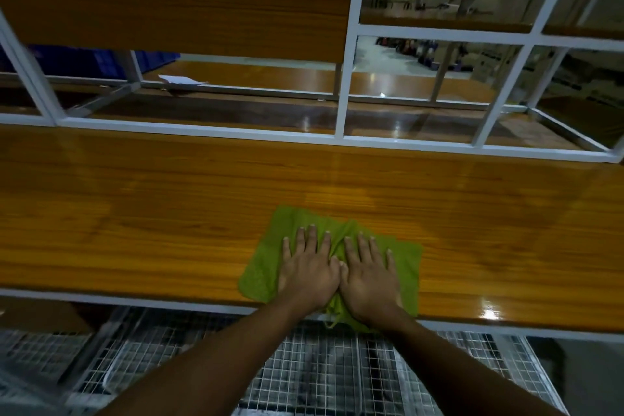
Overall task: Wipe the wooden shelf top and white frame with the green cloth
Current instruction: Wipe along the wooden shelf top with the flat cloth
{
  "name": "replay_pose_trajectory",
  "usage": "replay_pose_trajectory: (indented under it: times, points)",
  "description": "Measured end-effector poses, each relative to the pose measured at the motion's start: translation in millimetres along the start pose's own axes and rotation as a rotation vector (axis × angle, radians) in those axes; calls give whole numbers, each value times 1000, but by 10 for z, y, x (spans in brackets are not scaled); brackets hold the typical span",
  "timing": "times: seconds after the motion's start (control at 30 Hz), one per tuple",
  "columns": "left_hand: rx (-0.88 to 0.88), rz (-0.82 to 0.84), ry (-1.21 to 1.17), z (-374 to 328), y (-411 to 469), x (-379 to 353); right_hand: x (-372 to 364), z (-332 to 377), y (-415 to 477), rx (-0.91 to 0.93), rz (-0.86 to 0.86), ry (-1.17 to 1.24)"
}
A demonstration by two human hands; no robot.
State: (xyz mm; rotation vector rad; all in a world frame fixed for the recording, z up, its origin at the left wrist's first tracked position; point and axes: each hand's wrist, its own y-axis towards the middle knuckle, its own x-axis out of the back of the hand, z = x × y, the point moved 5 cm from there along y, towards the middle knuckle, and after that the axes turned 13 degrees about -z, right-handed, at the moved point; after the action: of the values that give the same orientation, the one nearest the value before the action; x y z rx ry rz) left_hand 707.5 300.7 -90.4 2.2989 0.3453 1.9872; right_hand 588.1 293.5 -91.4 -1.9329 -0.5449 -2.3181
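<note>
Toward the near edge of the wooden shelf top [135,213], right of its middle, the green cloth [266,267] lies spread flat, its lower hem hanging just over the front lip. The left hand [309,275] and right hand [368,280] press on it side by side, thumbs touching, fingers straight and splayed, gripping nothing. The board's long axis runs left to right, so the next stroke likely goes sideways. The white frame [202,130] rail lies beyond the fingertips, along the far edge.
</note>
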Motion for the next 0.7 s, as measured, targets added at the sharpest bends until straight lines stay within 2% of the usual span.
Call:
replay_pose_trajectory:
  times: [0.37,0.7]
  points:
    - [-28,20,16,-152,54,28,0,-151,54,14,-27,20]
    - [-116,6,-26,-580,720,-172,-39,-706,544,-92,-17,-38]
